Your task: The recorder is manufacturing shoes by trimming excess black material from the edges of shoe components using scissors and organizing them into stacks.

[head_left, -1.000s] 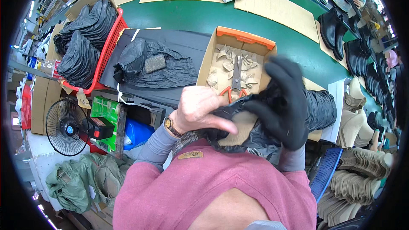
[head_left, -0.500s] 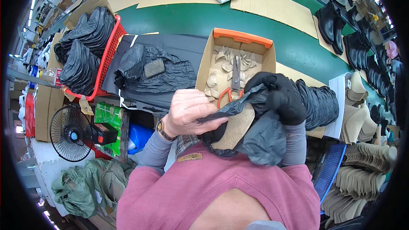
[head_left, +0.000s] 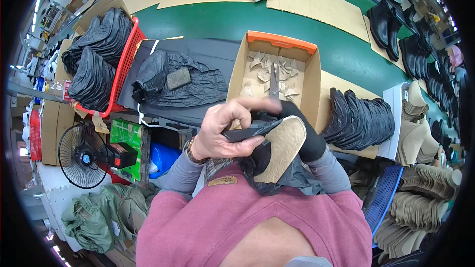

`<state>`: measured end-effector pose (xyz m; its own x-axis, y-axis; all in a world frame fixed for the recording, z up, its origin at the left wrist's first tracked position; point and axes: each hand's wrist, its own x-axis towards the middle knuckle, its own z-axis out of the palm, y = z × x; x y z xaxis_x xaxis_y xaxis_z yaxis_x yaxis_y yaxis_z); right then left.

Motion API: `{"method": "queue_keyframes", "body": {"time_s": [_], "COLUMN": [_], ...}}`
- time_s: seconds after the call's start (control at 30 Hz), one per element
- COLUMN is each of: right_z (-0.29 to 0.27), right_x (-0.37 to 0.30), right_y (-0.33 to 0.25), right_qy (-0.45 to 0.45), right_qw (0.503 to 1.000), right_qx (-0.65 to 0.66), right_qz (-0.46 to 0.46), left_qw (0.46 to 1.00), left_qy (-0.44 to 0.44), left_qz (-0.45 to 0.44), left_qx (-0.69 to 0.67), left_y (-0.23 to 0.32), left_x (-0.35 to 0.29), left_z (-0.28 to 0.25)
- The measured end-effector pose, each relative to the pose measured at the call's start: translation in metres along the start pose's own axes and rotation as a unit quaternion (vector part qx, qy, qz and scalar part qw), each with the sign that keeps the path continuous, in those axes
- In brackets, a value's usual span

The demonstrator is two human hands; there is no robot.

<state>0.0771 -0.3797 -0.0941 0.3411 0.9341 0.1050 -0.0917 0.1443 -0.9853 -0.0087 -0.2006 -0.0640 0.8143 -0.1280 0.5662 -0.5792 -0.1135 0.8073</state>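
Note:
My bare left hand (head_left: pixel 230 126), with a wristwatch (head_left: pixel 187 148), is closed on an edge of thin black crinkled sheeting (head_left: pixel 255 131); its forefinger is blurred. A beige insole (head_left: pixel 281 148) with a rounded end lies tilted over the black sheeting, close to my chest. My black-gloved right hand (head_left: pixel 311 141) grips the insole from its right side, its fingers partly hidden and smeared. Just beyond my hands, scissors (head_left: pixel 274 81) lie in a cardboard box (head_left: pixel 309 76) among beige scraps (head_left: pixel 287 69). My hands hide the scissors' handles.
Black crinkled pieces are stacked to the right (head_left: pixel 358 118) and in a red basket (head_left: pixel 123 64). On the left stand a grey block (head_left: pixel 178 78) on black sheeting and a fan (head_left: pixel 84 155). Beige insoles (head_left: pixel 418 188) and black boots (head_left: pixel 383 27) stand at the right.
My gloved right hand has moved down and left, off the top of the sheeting to behind the insole. The insole's rounded end now shows. The scissors' orange handles have become hidden.

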Motion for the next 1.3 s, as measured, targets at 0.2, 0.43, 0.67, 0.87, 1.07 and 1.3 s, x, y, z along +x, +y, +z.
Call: {"method": "queue_keyframes", "body": {"time_s": [0.2,0.43,0.67,0.87,1.07,1.3], "right_z": [0.007,0.037,0.019,-0.014,-0.013,-0.008], "right_x": [-0.014,-0.032,-0.021,-0.002,0.001,-0.004], "right_y": [-0.019,-0.055,-0.026,0.018,0.084,0.084], "right_qy": [0.252,0.256,0.213,0.109,-0.011,0.093], "right_qw": [0.966,0.956,0.971,0.859,0.771,0.753], "right_qx": [0.031,0.137,0.098,-0.473,-0.609,-0.600], "right_qz": [0.044,0.048,0.032,0.163,0.183,0.255], "left_qw": [0.992,0.966,0.956,0.909,0.871,0.906], "left_qy": [0.066,0.091,0.020,0.118,0.134,0.151], "left_qz": [-0.094,-0.034,-0.208,-0.106,-0.066,-0.105], "left_qx": [-0.044,0.241,0.205,0.384,0.467,0.381], "left_y": [0.005,0.012,0.028,0.046,0.053,0.045], "left_x": [-0.014,-0.002,-0.009,-0.021,-0.017,-0.032], "left_z": [0.004,-0.003,-0.031,-0.047,-0.036,-0.044]}}
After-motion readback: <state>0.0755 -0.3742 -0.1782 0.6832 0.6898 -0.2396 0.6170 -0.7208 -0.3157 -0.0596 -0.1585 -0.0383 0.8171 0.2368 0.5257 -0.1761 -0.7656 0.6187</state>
